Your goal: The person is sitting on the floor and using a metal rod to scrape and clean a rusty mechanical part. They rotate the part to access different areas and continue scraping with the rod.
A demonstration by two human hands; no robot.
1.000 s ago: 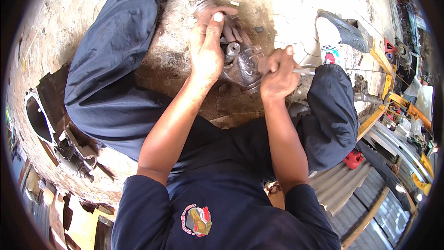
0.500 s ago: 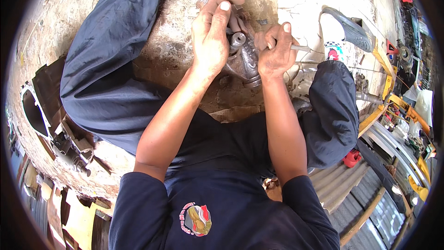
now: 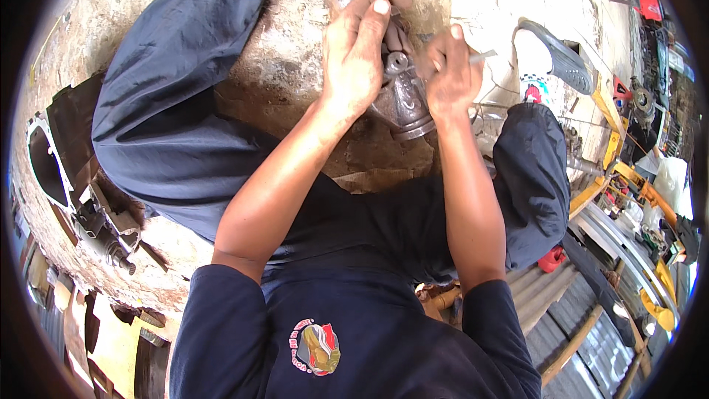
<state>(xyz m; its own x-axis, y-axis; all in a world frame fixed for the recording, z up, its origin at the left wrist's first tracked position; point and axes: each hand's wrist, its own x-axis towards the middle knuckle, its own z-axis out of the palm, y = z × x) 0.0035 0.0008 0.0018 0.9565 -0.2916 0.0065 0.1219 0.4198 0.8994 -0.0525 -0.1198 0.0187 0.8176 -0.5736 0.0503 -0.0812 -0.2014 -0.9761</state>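
A dark, greasy cast-metal housing (image 3: 408, 103) with a rounded flange and a raised boss lies on the stained floor between my bent legs. My left hand (image 3: 354, 55) is closed on its upper part, thumb on top and fingers partly hidden over the far side. At the housing's right side my right hand (image 3: 454, 74) is closed round a thin metal tool (image 3: 480, 55); the tool's working end is blurred and partly hidden by my fingers.
A dark metal assembly with a pale frame (image 3: 48, 159) lies left of my left leg. My shod right foot (image 3: 557, 59) rests at upper right. Yellow metal bars (image 3: 591, 199), a red item (image 3: 550, 257) and assorted parts crowd the right edge; corrugated sheets (image 3: 543, 284) lie at lower right.
Both hands have moved farther from my body and a little to the right. The housing has shifted with them, still in my left hand's grip; my right hand keeps the tool.
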